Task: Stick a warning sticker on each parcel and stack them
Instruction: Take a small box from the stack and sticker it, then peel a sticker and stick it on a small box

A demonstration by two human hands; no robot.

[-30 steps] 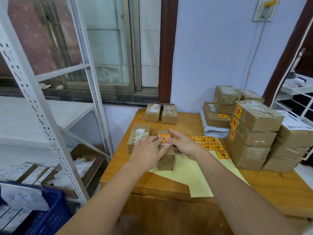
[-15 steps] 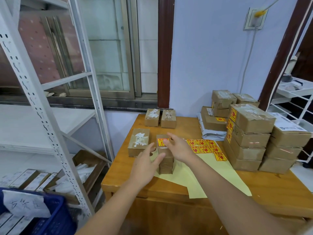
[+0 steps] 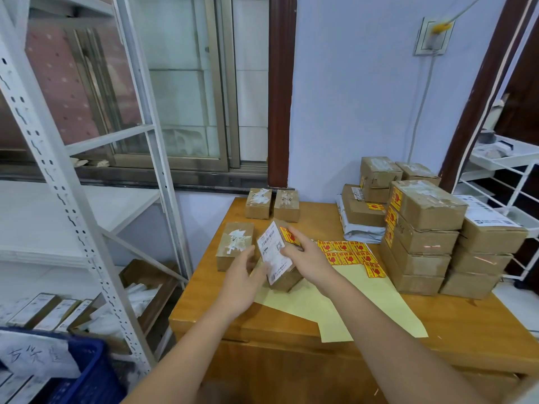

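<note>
Parcel (image 3: 278, 258) now lifted and tilted, label up, sticker (image 3: 289, 235) already on; gripped by both left hand (image 3: 243, 269) and right hand (image 3: 303, 253); stacking judged next, stack (image 3: 423, 237) at table's (image 3: 379, 322) right edge.

Both forearms are bare, with no sleeves, down to the left hand (image 3: 243, 275) and right hand (image 3: 306, 258).

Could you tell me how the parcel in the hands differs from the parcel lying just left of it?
The held parcel is tilted between both hands; the left parcel lies flat, untouched. The held parcel carries a red-and-yellow warning sticker and a printed white label; the left parcel shows only torn white label scraps. Both are small brown cardboard boxes.
</note>
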